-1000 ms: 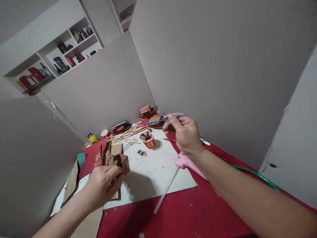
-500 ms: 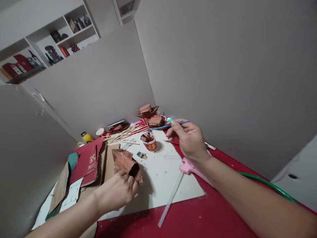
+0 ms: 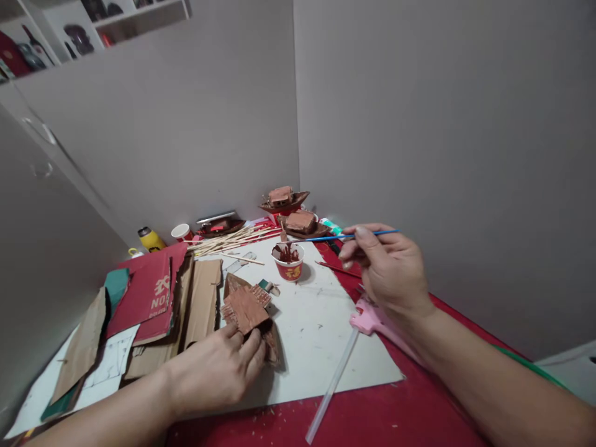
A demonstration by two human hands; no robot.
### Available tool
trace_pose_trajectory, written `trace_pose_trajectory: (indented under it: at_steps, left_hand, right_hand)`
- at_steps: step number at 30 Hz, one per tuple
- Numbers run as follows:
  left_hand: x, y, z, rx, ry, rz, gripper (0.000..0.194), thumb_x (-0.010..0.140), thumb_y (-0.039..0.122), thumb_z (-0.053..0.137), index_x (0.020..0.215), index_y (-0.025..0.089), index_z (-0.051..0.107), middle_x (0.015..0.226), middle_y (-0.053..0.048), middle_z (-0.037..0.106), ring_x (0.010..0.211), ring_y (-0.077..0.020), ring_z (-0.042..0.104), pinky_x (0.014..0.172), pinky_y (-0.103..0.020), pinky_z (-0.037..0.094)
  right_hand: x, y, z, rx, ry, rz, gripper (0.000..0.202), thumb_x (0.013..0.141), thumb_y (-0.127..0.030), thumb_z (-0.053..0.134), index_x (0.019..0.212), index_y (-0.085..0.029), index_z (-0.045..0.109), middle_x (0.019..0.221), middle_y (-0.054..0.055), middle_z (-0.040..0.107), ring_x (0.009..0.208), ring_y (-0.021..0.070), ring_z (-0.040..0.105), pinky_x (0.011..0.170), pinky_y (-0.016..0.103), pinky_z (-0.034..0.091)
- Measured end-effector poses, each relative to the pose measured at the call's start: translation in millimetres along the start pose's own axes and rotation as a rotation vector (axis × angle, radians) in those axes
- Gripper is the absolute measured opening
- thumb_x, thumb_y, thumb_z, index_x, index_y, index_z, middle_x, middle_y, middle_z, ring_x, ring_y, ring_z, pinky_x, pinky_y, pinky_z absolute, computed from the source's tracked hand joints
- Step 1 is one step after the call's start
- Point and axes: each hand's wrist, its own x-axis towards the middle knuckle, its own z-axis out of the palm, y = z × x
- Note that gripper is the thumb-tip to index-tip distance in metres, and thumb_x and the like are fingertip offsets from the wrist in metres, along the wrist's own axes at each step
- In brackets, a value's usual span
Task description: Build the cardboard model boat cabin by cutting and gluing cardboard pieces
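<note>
My left hand (image 3: 223, 360) is closed on the near part of a brown cardboard model boat (image 3: 249, 307), which has a roofed cabin and ridged side pieces. The boat is low over the white sheet (image 3: 316, 329); whether it touches the sheet I cannot tell. Between the thumb and fingers of my right hand (image 3: 388, 267) is a thin paintbrush (image 3: 333, 237) with a blue handle. It is held nearly level, its tip just above a red-and-white paper cup (image 3: 288, 261) smeared inside with dark brown paint.
Cardboard pieces (image 3: 202, 298) and a red cardboard sheet (image 3: 144, 298) lie at left. Behind are wooden sticks (image 3: 233, 240), finished-looking model boats (image 3: 284, 197), a white cup (image 3: 181, 232) and a yellow bottle (image 3: 151, 239). A pink glue gun (image 3: 367, 316) with a clear glue stick (image 3: 333, 388) is at right.
My view has turned and lowered, shifting the scene. My left hand has lowered and turned the boat, so more of its roof faces me. The paintbrush remains in my right hand near the cup.
</note>
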Motion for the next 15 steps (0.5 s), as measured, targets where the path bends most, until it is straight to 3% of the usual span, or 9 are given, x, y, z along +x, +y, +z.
trace_pose_trajectory:
  at_steps: [4, 8, 11, 15]
  left_hand:
    - [-19, -4, 4.0, 0.076, 0.101, 0.134, 0.041, 0.09, 0.009, 0.038, 0.126, 0.002, 0.056, 0.123, -0.028, 0.066, 0.09, -0.0333, 0.071, 0.074, -0.044, 0.053]
    - [-25, 0, 6.2, 0.09, 0.324, 0.191, 0.031, 0.092, 0.01, 0.037, 0.108, 0.004, 0.063, 0.096, -0.018, 0.075, 0.069, -0.0229, 0.069, 0.065, -0.038, 0.055]
    - [-20, 10, 8.4, 0.05, 0.416, 0.214, 0.024, 0.092, 0.007, 0.04, 0.092, 0.009, 0.064, 0.066, -0.004, 0.066, 0.053, -0.0165, 0.057, 0.054, -0.032, 0.051]
    - [-14, 26, 13.3, 0.032, 0.442, 0.202, 0.025, 0.092, 0.007, 0.043, 0.075, 0.017, 0.058, 0.055, 0.003, 0.051, 0.045, -0.0146, 0.044, 0.042, -0.029, 0.041]
  right_hand:
    - [-3, -4, 3, -0.057, 0.02, -0.02, 0.025, 0.081, -0.045, 0.074, 0.074, -0.022, 0.067, 0.058, -0.001, 0.066, 0.045, 0.0124, 0.057, 0.043, 0.024, 0.046]
    - [-10, -8, 8, -0.098, -0.009, -0.048, 0.023, 0.083, -0.045, 0.073, 0.077, -0.023, 0.069, 0.058, -0.001, 0.067, 0.045, 0.0117, 0.057, 0.043, 0.023, 0.047]
    - [-20, -10, 10, -0.137, -0.113, -0.018, 0.021, 0.087, -0.043, 0.07, 0.081, -0.022, 0.072, 0.063, 0.001, 0.071, 0.049, 0.0126, 0.061, 0.047, 0.024, 0.051]
    - [-33, -11, 8, -0.245, -0.37, -0.001, 0.023, 0.094, -0.041, 0.061, 0.097, -0.023, 0.075, 0.077, 0.005, 0.075, 0.061, 0.0152, 0.067, 0.057, 0.027, 0.056]
